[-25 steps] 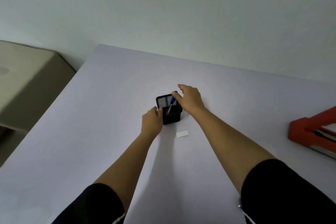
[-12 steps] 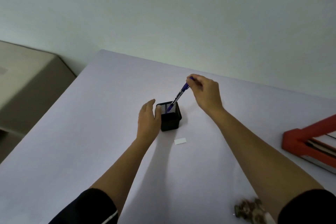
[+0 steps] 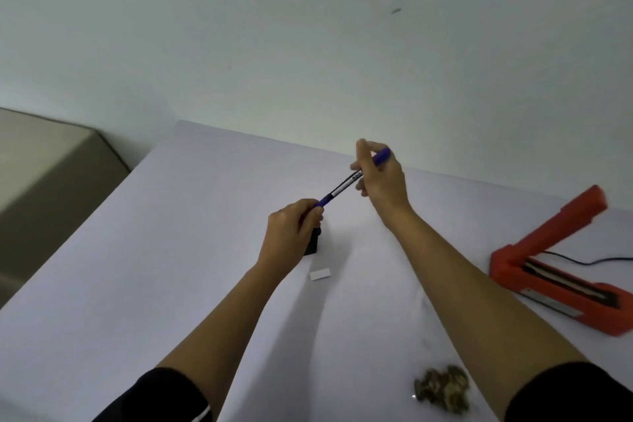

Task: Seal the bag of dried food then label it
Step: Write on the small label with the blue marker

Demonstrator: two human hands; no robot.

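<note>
A blue marker pen [image 3: 346, 183] is held in the air above the white table [image 3: 171, 250]. My right hand [image 3: 380, 178] grips its upper barrel, and my left hand [image 3: 294, 229] pinches its lower blue end. A small white label [image 3: 320, 274] lies flat on the table just in front of my left hand. The clear bag of dried food [image 3: 442, 387] lies near the front edge, under my right forearm. The black mesh pen holder [image 3: 313, 243] is mostly hidden behind my left hand.
A red heat sealer [image 3: 548, 264] with its arm raised stands at the right, a black cable running off from it. A beige surface [image 3: 44, 175] lies past the table's left edge. A pale wall rises behind.
My right hand lifted the pen fully out of the black holder. My left hand left the holder's side and took hold of the pen's lower end.
</note>
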